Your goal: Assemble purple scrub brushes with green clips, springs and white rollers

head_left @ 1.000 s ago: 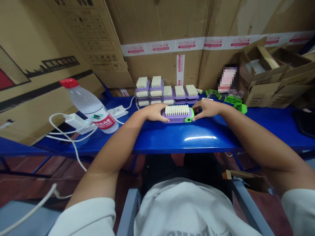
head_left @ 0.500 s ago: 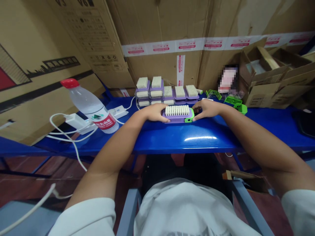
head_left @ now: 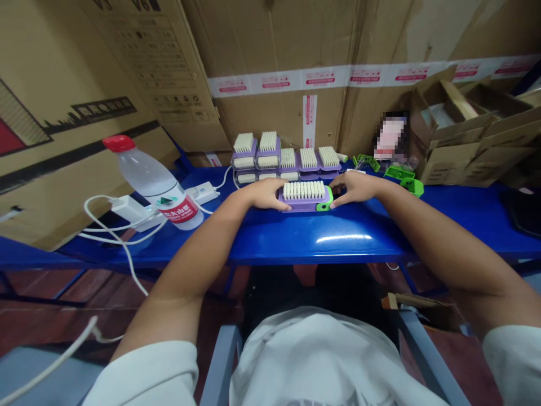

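A purple brush [head_left: 302, 203] with rows of off-white bristles lies on the blue table, bristles up. At its right end sits a green end piece [head_left: 324, 206] with a small hole in it. My left hand [head_left: 268, 193] grips the purple left end between thumb and fingers. My right hand [head_left: 354, 187] is closed around the green end, its thumb at the near corner and the fingertips partly hidden behind. Just beyond stand several more purple brushes [head_left: 309, 160], some of them stacked. Loose green parts [head_left: 401, 175] lie to the right of them.
On the left are a water bottle [head_left: 154, 183] with a red cap, a white power strip [head_left: 131, 211] and looping white cables. Cardboard [head_left: 274, 39] lines the back. Open cardboard boxes [head_left: 460, 135] and a blurred-out pink item [head_left: 391, 138] stand at back right.
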Demonstrator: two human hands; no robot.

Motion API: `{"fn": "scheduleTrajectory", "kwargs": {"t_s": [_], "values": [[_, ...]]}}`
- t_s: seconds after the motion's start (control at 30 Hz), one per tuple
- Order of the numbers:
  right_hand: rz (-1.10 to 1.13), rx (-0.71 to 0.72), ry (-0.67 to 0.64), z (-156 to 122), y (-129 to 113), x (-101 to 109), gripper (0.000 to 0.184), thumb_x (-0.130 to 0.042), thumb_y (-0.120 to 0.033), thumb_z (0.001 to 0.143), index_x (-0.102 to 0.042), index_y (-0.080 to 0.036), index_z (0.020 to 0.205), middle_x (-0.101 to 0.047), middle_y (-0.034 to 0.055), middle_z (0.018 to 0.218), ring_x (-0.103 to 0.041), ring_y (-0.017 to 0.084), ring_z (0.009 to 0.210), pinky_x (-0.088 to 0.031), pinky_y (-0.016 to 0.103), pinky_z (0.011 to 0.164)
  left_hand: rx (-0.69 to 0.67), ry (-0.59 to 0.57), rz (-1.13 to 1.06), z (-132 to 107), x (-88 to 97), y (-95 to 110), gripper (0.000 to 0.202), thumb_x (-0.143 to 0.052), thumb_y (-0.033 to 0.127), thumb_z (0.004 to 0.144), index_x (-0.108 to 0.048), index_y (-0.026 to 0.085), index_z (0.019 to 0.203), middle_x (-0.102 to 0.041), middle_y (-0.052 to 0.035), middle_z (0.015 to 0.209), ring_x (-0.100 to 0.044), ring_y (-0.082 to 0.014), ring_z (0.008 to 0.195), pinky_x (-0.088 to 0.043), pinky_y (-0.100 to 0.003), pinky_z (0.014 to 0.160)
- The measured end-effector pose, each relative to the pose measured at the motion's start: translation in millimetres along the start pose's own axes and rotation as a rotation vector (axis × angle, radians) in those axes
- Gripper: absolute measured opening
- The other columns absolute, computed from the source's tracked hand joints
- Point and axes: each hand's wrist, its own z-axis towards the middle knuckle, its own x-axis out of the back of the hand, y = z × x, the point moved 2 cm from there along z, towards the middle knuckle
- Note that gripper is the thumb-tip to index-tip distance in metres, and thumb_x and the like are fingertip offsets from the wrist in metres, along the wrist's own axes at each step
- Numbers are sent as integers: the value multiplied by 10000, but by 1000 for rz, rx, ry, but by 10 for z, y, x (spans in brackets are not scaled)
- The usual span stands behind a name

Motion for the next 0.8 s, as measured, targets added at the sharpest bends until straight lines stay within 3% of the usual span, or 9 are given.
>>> {"fn": "scheduleTrajectory", "kwargs": {"t_s": [0.4, 0.8], "values": [[-11, 28, 21, -12, -2, 3, 663, -929, -802, 797, -878, -175, 1007, -856, 127, 981, -739, 290, 872, -546, 409, 809, 13, -9, 21, -6, 6, 35, 844, -821, 672, 763, -747, 178, 1443, -785, -170, 1544, -767, -412, 1362, -593, -450, 1139], [-12, 8, 4, -13, -12, 6, 613, -924, -791, 801, -860, -203, 962, -848, 100, 952, -733, 281, 867, -551, 415, 809, 1, -4, 17, -1, 4, 26, 826, -834, 663, 778, -744, 185, 1445, -795, -168, 1520, -781, -402, 1326, -609, -441, 1095]]}}
